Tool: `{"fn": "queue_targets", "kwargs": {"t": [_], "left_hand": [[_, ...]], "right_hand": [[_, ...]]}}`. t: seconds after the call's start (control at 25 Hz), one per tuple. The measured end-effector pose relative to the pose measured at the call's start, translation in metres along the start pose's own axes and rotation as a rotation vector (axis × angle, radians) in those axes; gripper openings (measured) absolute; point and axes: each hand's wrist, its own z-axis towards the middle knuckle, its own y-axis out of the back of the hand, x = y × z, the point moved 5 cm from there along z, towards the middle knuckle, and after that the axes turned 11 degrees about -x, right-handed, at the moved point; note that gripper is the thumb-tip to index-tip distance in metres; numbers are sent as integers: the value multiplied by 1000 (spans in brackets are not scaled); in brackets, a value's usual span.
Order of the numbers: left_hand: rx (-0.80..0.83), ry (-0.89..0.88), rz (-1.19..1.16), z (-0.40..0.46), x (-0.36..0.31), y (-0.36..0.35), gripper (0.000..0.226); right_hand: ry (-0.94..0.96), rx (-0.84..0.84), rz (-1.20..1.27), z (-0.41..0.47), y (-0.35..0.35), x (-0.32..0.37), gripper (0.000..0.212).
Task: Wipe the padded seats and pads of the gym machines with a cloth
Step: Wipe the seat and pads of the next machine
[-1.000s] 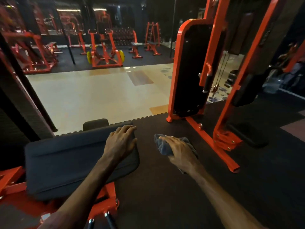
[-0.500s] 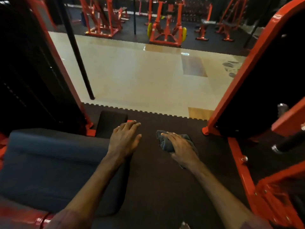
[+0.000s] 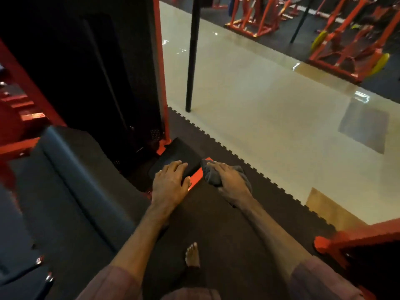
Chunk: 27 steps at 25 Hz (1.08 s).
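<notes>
My right hand [image 3: 232, 182] holds a bunched grey cloth [image 3: 213, 175] over the dark rubber floor, just right of a small black pad [image 3: 175, 156] on an orange bracket. Fingers straight, my left hand [image 3: 171, 180] reaches over that small pad's near edge; whether it touches the pad I cannot tell. A large dark padded seat [image 3: 71, 189] fills the lower left, beside my left forearm. The tall black and orange machine column [image 3: 104, 68] rises behind both pads.
A black pole [image 3: 191, 55] stands at the edge of the pale tiled floor [image 3: 270, 118]. An orange machine foot [image 3: 324, 243] sits at the lower right. My bare foot [image 3: 192, 254] is on the rubber mat. Orange racks [image 3: 346, 50] stand far right.
The view has swung left and down. Both hands moved forward off the large seat's corner to the small black pad, and the right hand still holds the cloth.
</notes>
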Motion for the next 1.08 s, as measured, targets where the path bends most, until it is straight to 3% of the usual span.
{"fn": "queue_targets", "kwargs": {"t": [0.24,0.6,0.88,1.08], "left_hand": [[-198,480,-180,69,47,-129,54],[-234,1124,-249,59,161,-288,71],[-289,1311,-258,43,185,-374,88],[-416,1311,-70,48,180,-408,71]], "right_hand": [[80,108,-26,130,-70,-64,83],[257,195,-8,300,-198,-138,82],[239,224,58,312,-290,-190,79],[356,215,31,298,-314,-207,77]]}}
